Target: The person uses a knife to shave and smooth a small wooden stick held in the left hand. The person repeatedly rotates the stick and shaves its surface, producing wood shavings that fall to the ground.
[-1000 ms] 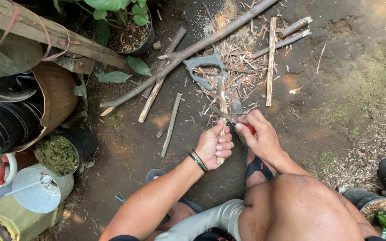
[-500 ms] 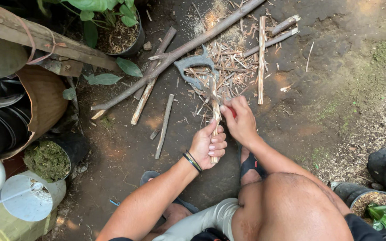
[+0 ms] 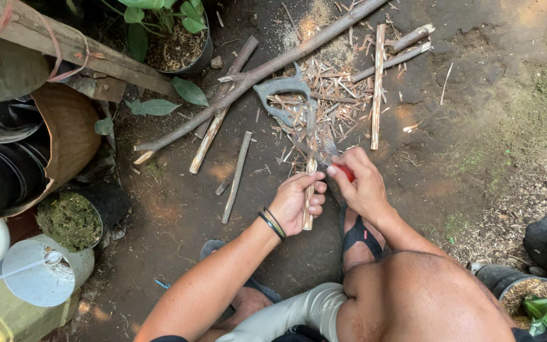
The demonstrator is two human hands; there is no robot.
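The left hand [image 3: 295, 204] grips a stick [image 3: 309, 183]; the right hand [image 3: 362, 183], beside it, clasps what seems a red-handled knife [image 3: 340, 170], whittling.

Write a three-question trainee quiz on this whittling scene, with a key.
1. True or false: the left hand grips the wooden stick that is being carved.
2. What colour is the handle of the knife in the right hand?
3. Where do the wood shavings lie? A) in the potted plant B) on the ground beyond the hands C) on the white lid

Key: 1 true; 2 red; 3 B.
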